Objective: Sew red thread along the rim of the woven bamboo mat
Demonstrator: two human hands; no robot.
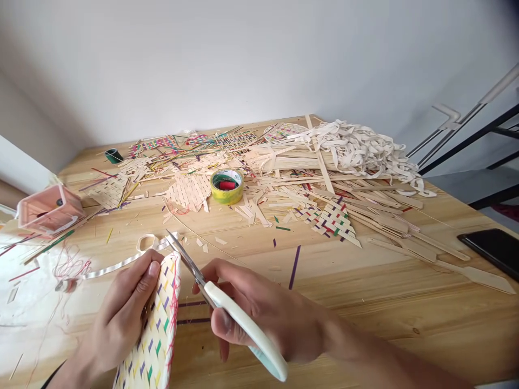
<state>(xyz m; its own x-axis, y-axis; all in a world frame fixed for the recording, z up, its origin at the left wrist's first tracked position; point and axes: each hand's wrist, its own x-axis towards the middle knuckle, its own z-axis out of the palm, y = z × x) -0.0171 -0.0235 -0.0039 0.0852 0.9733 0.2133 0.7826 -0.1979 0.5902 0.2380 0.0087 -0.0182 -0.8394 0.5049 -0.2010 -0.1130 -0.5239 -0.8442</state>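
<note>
My left hand [132, 305] is closed on the upper edge of a woven bamboo piece [152, 340], cream with purple, green and yellow flecks. A white tape border with red stitching runs along its right edge. White-handled scissors [233, 305] are in my right hand [259, 313], their blades pointing up and left beside the top corner of the weave. A strip of white ribbon [117, 266] trails left from that corner across the table. Red thread [73, 265] lies tangled near the ribbon's far end.
A tape roll [227, 187] with a red spool inside stands mid-table. Bamboo strips [292, 159] and a heap of white ribbon [365, 148] spread behind it. A pink basket [51, 210] stands left, a green thread spool [114, 156] behind it. A black phone [492, 248] lies at the right edge.
</note>
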